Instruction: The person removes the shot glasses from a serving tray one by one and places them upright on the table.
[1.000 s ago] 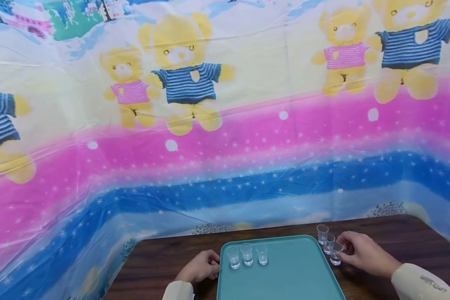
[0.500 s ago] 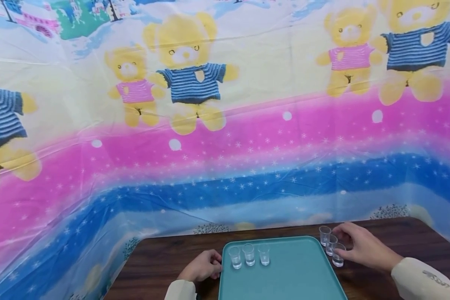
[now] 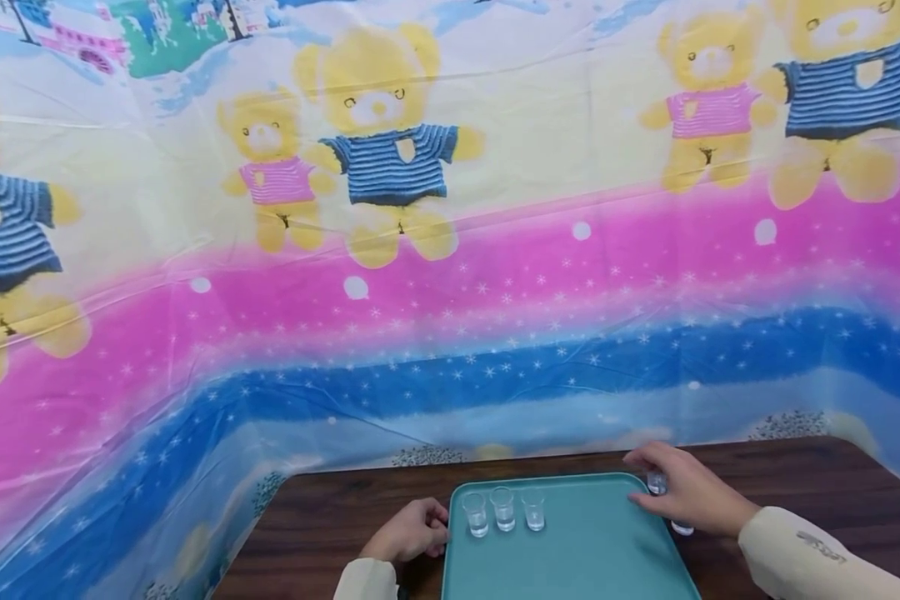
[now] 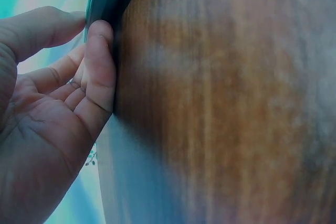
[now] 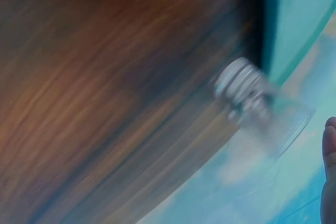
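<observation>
My left hand (image 3: pixel 418 532) holds the left edge of a teal tray (image 3: pixel 570 558). In the left wrist view the thumb meets the tray's rim and the other fingers (image 4: pixel 100 66) curl against its outer side. Three small clear shot glasses (image 3: pixel 503 512) stand in a row at the tray's far left. My right hand (image 3: pixel 693 496) reaches over the tray's right edge, thumb and forefinger apart with nothing gripped. A shot glass (image 3: pixel 656 483) shows in the gap behind them; another's base (image 3: pixel 682 528) peeks out below the hand. In the right wrist view, glasses (image 5: pixel 257 103) beside the tray look blurred.
The tray lies on a dark brown wooden table (image 3: pixel 330 517). Behind the table's far edge hangs a curtain (image 3: pixel 420 333) printed with teddy bears and snowflakes. Bare wood flanks the tray on both sides.
My right hand has left the nearest shot glass on the right and moved leftward over the tray's edge, hiding most of that row. The left hand keeps its place on the tray.
</observation>
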The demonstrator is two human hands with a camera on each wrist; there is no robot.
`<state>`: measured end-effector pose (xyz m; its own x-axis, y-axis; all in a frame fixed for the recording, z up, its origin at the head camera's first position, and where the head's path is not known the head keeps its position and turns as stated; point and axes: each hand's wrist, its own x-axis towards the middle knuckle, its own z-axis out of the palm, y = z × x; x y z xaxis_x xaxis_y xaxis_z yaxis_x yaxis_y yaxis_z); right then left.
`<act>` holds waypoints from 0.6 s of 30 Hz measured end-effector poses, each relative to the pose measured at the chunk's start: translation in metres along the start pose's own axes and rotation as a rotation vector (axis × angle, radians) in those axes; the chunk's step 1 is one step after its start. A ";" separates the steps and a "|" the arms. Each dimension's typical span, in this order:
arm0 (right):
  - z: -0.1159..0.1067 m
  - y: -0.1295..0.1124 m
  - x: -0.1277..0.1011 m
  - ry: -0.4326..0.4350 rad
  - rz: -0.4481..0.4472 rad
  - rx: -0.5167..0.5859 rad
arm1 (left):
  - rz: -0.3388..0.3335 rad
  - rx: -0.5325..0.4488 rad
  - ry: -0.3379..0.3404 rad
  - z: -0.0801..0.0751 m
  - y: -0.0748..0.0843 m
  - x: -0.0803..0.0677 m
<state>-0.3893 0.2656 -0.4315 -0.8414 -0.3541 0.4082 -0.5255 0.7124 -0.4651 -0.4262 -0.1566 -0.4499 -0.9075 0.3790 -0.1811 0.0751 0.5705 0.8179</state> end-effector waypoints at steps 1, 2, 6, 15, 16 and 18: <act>0.003 -0.003 0.003 -0.005 -0.006 0.004 | -0.001 0.001 0.001 0.000 0.000 0.000; 0.007 -0.007 0.006 -0.010 -0.006 0.006 | -0.003 0.002 0.003 0.000 -0.001 0.000; 0.018 -0.023 0.017 -0.034 -0.009 0.020 | -0.009 0.004 0.008 0.001 -0.001 0.000; 0.037 -0.041 0.030 -0.056 -0.057 0.029 | 0.000 -0.003 0.011 0.001 0.001 0.000; 0.040 -0.043 0.031 -0.061 -0.055 0.029 | 0.001 -0.004 0.011 0.001 0.000 0.000; 0.045 -0.047 0.034 -0.074 -0.051 0.034 | 0.004 -0.006 0.014 0.002 -0.001 0.000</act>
<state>-0.3988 0.1932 -0.4315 -0.8199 -0.4341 0.3731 -0.5706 0.6716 -0.4726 -0.4254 -0.1559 -0.4514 -0.9128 0.3712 -0.1704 0.0763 0.5649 0.8216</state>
